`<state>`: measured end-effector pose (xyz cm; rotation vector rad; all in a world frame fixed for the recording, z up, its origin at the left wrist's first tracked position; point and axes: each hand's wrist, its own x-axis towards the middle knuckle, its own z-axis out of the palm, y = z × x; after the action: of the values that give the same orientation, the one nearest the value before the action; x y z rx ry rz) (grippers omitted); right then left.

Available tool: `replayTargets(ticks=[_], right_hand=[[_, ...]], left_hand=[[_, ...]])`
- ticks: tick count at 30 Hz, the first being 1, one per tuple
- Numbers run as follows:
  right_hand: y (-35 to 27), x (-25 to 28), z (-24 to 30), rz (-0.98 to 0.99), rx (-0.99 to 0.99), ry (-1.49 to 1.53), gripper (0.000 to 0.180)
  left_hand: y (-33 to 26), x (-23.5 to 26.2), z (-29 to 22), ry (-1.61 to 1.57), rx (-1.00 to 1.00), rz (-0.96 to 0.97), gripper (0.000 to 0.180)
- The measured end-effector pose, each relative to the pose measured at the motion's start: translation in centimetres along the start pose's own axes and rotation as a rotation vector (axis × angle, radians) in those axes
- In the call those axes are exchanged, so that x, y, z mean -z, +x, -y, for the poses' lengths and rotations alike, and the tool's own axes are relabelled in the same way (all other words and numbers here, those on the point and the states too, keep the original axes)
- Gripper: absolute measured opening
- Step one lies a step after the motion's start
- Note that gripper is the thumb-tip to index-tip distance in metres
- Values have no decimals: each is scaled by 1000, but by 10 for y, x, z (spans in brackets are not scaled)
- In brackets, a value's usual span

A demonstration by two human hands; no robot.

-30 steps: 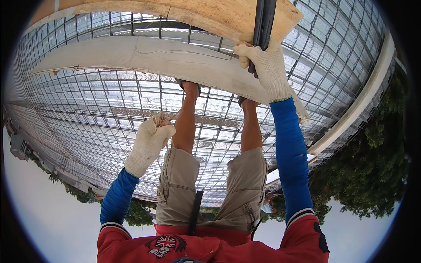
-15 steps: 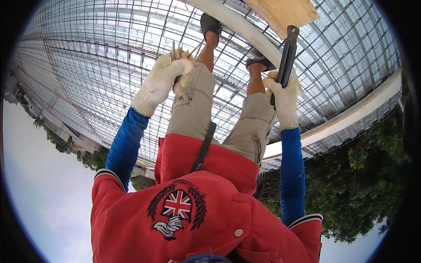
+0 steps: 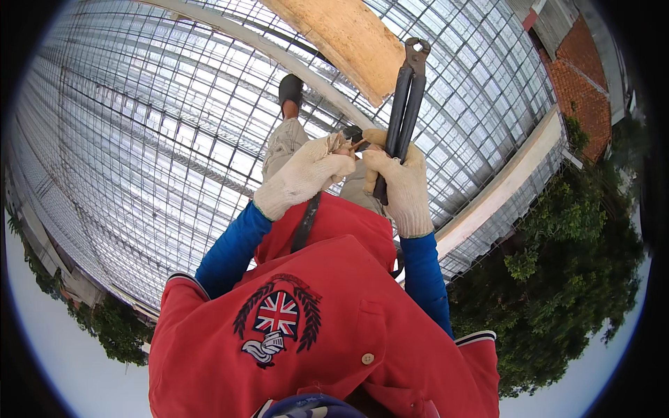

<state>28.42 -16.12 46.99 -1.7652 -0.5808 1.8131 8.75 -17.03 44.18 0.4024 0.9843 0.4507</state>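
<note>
So the pincers (image 3: 406, 97) are the long dark-handled kind, two slim black handles side by side w/ a rusty grey head on top, jaws just barely parted. They're standing nearly upright, tipped a bit to the right, head up near the end of the wooden board, and the lower handles are buried in the right glove. Also a little bundle of thin brownish wire bits (image 3: 350, 143) poking out btwn both gloves, right beside the handles, can't tell how many pieces tbh.

The lower handles of the pincers (image 3: 406, 97) are hidden inside the right hand (image 3: 397, 184); what the left hand (image 3: 306, 174) pinches is too small to tell.
</note>
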Motion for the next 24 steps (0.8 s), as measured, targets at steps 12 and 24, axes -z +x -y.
replayTargets(ticks=[12,24], right_hand=[[-40,26,62,158,238,-398,23],[-53,118,-11,-136,142,-120,33]], left_hand=[[-15,-49,-20,632,-325,52,54],[33,-77,-15,687,9,183,33]])
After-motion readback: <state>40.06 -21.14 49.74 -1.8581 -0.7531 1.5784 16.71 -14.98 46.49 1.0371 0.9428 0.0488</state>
